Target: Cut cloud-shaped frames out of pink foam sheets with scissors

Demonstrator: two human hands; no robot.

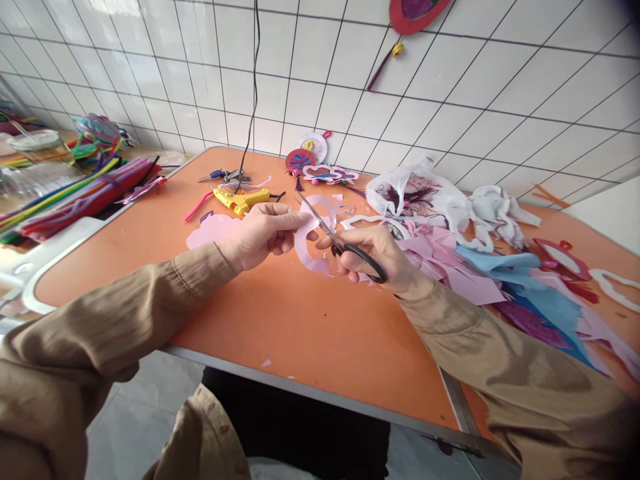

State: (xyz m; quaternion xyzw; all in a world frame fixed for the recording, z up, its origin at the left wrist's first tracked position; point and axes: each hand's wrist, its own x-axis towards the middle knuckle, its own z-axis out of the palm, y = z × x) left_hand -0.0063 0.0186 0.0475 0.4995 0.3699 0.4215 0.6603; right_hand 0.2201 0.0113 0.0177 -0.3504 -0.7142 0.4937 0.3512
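Between the thumb and fingers of my left hand (265,230) is a curved pink paper cutout (306,250), held above the orange table. My right hand (377,250) grips black-handled scissors (367,261) by the loops, with the blades pointing up and left across the paper's edge. Whether the blades are parted is hard to make out. Behind my left hand lies a pink cloud-shaped piece (214,230), and just past it a yellow glue gun (241,199) rests on the table.
Pink paper scraps (450,263), blue sheets (530,280) and a white plastic bag (425,193) crowd the right side. Bundled pipe cleaners (90,200) lie at far left. Decorated round ornaments (301,160) stand by the tiled wall (300,73). A dark cord (255,80) hangs down.
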